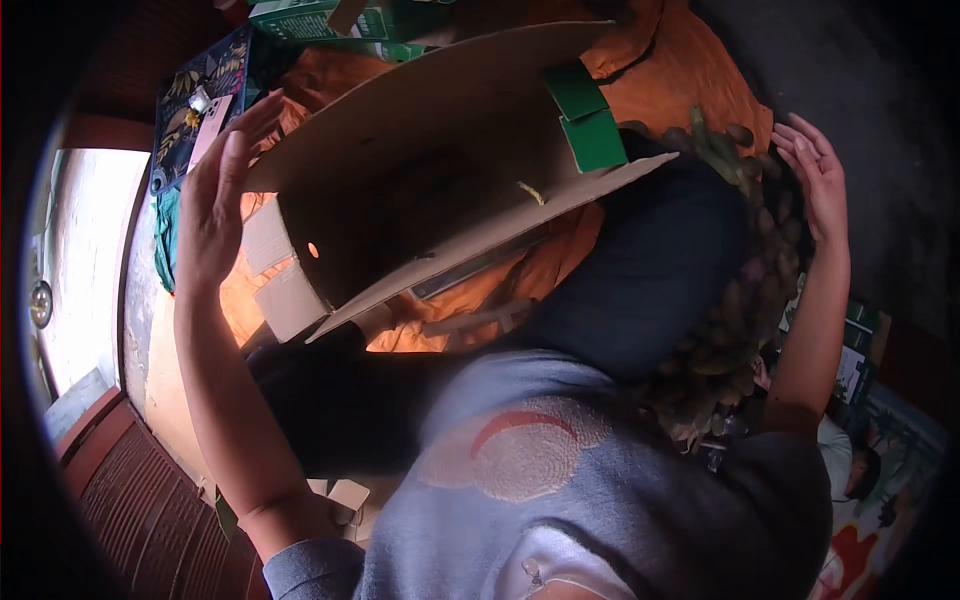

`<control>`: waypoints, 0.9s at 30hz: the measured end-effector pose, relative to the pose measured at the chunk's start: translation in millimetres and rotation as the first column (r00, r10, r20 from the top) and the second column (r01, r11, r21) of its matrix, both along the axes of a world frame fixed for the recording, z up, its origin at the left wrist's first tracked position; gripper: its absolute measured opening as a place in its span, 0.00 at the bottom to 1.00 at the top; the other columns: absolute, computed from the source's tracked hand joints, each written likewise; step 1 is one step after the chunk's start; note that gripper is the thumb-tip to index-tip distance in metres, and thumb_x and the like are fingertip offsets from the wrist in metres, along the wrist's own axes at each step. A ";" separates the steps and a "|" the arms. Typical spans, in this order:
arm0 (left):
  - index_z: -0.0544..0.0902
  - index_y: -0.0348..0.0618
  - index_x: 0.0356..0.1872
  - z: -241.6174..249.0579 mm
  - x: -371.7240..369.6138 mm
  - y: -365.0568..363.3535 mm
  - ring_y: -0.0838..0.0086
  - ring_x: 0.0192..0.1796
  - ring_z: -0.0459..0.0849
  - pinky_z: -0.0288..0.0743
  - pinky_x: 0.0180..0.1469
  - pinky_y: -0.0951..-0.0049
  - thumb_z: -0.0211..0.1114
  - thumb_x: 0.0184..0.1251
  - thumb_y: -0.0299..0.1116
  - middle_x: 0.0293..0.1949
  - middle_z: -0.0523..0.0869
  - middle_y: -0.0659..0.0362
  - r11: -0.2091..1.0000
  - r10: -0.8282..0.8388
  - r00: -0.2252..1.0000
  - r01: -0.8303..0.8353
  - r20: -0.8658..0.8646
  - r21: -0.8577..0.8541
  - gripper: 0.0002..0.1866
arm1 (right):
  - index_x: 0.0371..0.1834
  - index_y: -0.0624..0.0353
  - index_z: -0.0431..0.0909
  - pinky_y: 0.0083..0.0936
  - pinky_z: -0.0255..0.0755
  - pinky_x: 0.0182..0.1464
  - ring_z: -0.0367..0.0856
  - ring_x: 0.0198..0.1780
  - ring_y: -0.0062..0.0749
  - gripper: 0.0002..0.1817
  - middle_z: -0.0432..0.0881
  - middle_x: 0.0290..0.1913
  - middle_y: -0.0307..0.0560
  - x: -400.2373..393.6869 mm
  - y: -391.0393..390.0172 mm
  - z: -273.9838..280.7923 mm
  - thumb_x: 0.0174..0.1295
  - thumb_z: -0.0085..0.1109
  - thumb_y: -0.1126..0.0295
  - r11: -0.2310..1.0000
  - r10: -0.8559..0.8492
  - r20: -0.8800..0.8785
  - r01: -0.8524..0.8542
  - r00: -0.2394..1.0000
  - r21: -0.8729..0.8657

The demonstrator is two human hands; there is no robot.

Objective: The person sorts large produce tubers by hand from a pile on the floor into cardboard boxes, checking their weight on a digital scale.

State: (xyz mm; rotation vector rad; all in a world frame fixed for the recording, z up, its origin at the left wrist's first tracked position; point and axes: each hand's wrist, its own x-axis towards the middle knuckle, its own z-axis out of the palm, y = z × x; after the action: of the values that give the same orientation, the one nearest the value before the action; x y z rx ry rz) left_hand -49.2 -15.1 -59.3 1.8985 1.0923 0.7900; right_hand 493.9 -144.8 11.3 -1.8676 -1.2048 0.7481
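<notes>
My left hand (218,190) is raised beside the near-left end of an open cardboard box (400,170), fingers stretched out and nothing in them. It seems apart from the box, though the gap is hard to judge. Out to the right, my right hand (820,185) is held up with its fingers extended, also holding nothing. The box lies tilted across my lap area, its inside dark, with green-printed flaps (590,120) at the right end. A small yellowish scrap (532,193) sticks to its inner edge.
Many brownish oval fruits or tubers (740,300) are heaped right of my leg. Orange sheeting (690,70) covers the floor. A pink phone (208,135) lies on a dark patterned surface at upper left. Green cartons (330,22) stand behind. Another person (835,450) is partly visible at lower right.
</notes>
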 end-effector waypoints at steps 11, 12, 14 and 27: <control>0.55 0.42 0.68 -22.8 -76.3 10.5 0.59 0.63 0.70 0.55 0.70 0.58 0.37 0.75 0.46 0.55 0.77 0.48 0.822 0.569 0.799 -0.557 0.195 -0.114 0.27 | 0.59 0.61 0.68 0.22 0.75 0.42 0.82 0.42 0.30 0.19 0.80 0.45 0.47 188.3 -318.9 -175.3 0.65 0.49 0.72 0.482 -0.832 0.104 0.804 0.544 -0.349; 0.54 0.42 0.68 -22.6 -76.0 10.1 0.59 0.63 0.70 0.55 0.69 0.58 0.38 0.74 0.43 0.56 0.76 0.48 0.777 0.630 0.757 -0.616 0.175 -0.133 0.26 | 0.60 0.60 0.67 0.22 0.75 0.42 0.82 0.41 0.31 0.20 0.80 0.45 0.47 189.6 -331.7 -184.1 0.65 0.49 0.73 0.421 -0.851 0.150 0.825 0.503 -0.377; 0.51 0.41 0.68 -19.5 -76.2 8.3 0.60 0.64 0.70 0.58 0.69 0.60 0.41 0.72 0.34 0.60 0.73 0.50 0.695 0.718 0.694 -0.710 0.056 -0.114 0.25 | 0.61 0.58 0.67 0.26 0.75 0.46 0.80 0.46 0.36 0.21 0.78 0.48 0.50 195.3 -349.5 -204.8 0.64 0.51 0.72 0.349 -0.801 0.289 0.801 0.524 -0.486; 0.52 0.43 0.68 -30.2 -120.2 -23.8 0.58 0.65 0.68 0.59 0.68 0.57 0.34 0.71 0.25 0.61 0.71 0.46 0.587 0.809 0.587 -0.803 0.033 -0.103 0.24 | 0.69 0.53 0.54 0.36 0.59 0.66 0.59 0.66 0.49 0.45 0.59 0.67 0.53 210.3 -330.8 -292.4 0.47 0.68 0.61 0.464 -0.077 0.755 0.694 0.651 -0.551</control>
State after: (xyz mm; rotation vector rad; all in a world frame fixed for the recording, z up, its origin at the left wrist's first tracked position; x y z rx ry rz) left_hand -169.4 -38.9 -89.5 1.2059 1.9523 1.2705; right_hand 704.3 -475.6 -281.1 -3.2973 -0.6448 0.3525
